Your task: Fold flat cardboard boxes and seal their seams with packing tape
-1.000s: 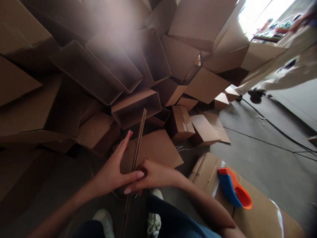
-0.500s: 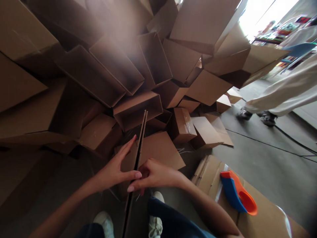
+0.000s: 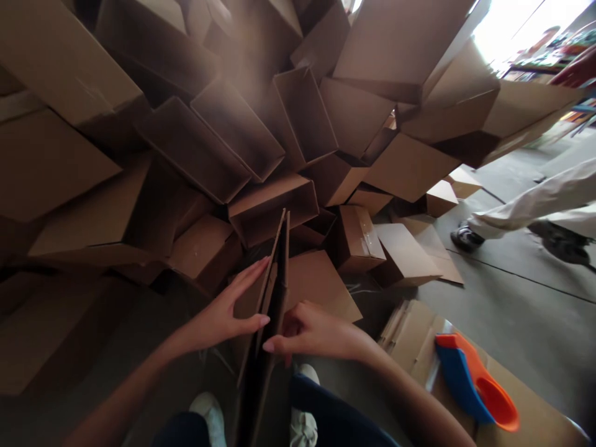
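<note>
Cardboard box [image 3: 274,304], part-flattened, on edge, long axis pointing forward, between left hand [image 3: 218,320], grip spread apart, and right hand [image 3: 316,332], grip curled, hold unclear.

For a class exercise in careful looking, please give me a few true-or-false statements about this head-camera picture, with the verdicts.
1. The left hand rests against a collapsed cardboard box standing on edge. True.
2. The right hand grips the tape dispenser. False: it is at the collapsed cardboard box, and the blue and orange tape dispenser lies apart on flattened cardboard.
3. A taped cardboard box sits beyond the hands. True.
4. A co-worker stands at the left of the view. False: a co-worker's pale trousers show at the right.
</note>
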`<state>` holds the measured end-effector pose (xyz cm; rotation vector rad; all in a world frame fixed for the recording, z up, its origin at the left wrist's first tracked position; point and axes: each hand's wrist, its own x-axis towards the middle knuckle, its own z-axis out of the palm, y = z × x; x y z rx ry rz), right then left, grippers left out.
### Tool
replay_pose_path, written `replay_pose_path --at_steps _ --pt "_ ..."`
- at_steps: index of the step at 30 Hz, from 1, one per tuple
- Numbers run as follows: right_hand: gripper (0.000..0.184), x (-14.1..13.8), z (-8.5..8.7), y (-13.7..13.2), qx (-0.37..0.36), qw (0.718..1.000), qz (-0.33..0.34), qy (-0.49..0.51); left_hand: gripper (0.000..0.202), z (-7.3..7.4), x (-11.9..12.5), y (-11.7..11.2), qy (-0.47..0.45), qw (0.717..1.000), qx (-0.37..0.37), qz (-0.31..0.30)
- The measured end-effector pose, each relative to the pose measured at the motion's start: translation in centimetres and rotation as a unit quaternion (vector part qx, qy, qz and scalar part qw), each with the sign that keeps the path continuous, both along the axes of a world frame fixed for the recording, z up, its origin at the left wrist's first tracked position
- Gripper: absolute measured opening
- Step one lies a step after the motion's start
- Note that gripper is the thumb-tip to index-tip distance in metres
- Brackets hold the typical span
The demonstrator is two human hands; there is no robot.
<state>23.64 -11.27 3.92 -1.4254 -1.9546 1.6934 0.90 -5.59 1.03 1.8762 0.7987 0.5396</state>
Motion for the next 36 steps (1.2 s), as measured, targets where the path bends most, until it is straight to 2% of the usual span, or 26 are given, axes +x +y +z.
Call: replay_pose_path --at_steps 4,8,17,21,26,29,33,36 --pt "0.045 1.1 0.4 -0.3 0.030 0.998 -0.019 -0.050 0.073 1.1 -1.1 0.8 0.026 0.999 0.040 0.004" --pt "0.047 2.7 0.6 -0.2 0.061 0.991 -0.057 -0.106 0.070 1.5 -2.7 1.6 0.074 0.994 0.084 0.002" --pt "0.042 6.3 1.8 0.7 0.068 0.981 -0.144 -0.111 0.066 2.5 -4.2 2.2 0.131 0.985 0.112 0.004" --pt "0.040 7.3 1.2 1.1 0.066 0.982 -0.152 -0.086 0.060 2.9 -4.6 2.8 0.132 0.986 0.096 0.011" --pt "0.033 7.9 0.5 1.5 0.002 0.985 -0.166 -0.037 0.053 3.1 -5.6 3.8 0.127 0.990 0.057 0.032" --pt "0.037 8.2 0.2 1.7 -0.015 0.986 -0.161 -0.029 0.050 3.1 -6.2 4.5 0.138 0.989 0.042 0.027" --pt "0.048 8.7 -0.8 2.0 -0.042 0.987 -0.136 -0.079 0.046 2.4 -5.9 5.2 0.142 0.989 0.037 0.012" --pt "0.055 9.1 -1.6 2.0 -0.041 0.977 -0.151 -0.142 0.042 1.7 -5.0 5.6 0.146 0.988 0.048 0.031"
